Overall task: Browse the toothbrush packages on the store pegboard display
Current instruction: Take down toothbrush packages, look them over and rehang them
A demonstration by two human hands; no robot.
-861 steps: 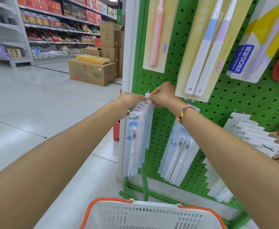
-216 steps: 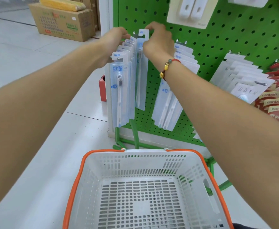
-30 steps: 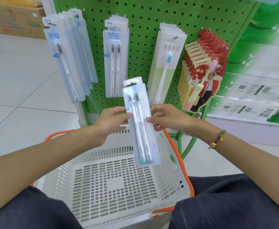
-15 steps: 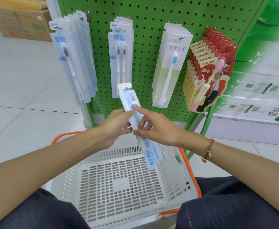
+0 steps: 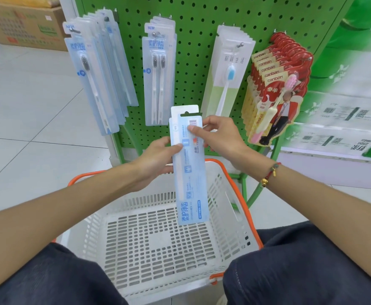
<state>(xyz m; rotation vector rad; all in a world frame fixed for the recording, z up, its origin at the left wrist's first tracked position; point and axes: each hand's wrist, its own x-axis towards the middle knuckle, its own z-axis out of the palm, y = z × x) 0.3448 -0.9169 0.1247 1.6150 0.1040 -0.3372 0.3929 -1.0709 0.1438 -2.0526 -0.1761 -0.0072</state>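
Four hooks of toothbrush packs hang on the green pegboard in the head view, the only view you have, and you have one pack off the board and in your hands. That held package sits at the centre of the frame, upright with a slight tilt, its printed back and barcode turned toward you, above the far part of the white basket with the orange rim that rests between your knees. Your left hand grips the pack's left edge, thumb on the face and fingers behind; your right hand pinches the upper right edge near the barcode, thumb in front. On the board, the single-brush packs hang at 10 o'clock, the twin-brush packs at 12, the blue-bristle packs at 1, and the red canban cards at 2 to 3 o'clock. As I judge it, you are midway through browsing: one package is being read, the basket holds nothing that shows, and three other kinds hang untouched on their hooks. What seems left is finishing this label, then hanging the pack again or dropping it in the basket, and looking through the remaining hooks.
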